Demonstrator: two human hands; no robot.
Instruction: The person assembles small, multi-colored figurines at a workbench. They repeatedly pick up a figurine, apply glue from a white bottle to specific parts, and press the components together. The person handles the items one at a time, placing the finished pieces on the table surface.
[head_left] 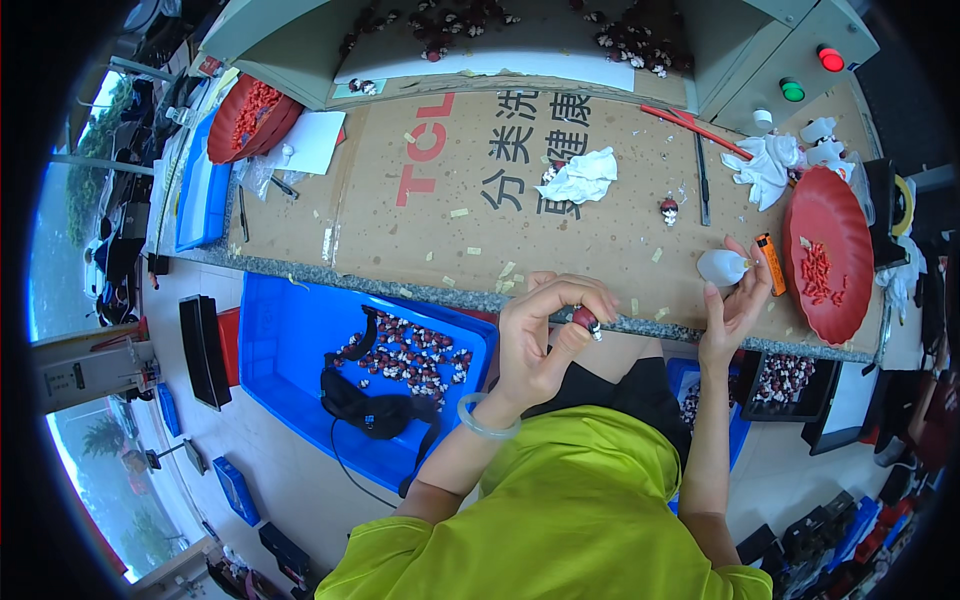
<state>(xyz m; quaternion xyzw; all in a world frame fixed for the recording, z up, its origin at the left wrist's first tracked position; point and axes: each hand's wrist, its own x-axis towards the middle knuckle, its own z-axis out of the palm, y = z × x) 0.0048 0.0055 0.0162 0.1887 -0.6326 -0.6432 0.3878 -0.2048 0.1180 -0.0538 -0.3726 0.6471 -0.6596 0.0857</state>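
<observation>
My left hand (545,335) pinches a small dark-red bead-like part with a metal end (586,321) between thumb and fingers, just in front of the bench's stone edge. A pale bangle sits on that wrist. My right hand (735,300) rests at the bench edge, its fingers around a small white squeeze bottle (722,267) lying on the cardboard sheet (420,215). An orange lighter (769,264) lies right beside that hand.
A red dish (830,200) with red pieces sits at the right, another red dish (245,118) at back left. Crumpled white tissues (583,177), a small red-and-white figure (669,209) and red-handled tools lie on the cardboard. A blue bin (290,345) of similar parts stands below left.
</observation>
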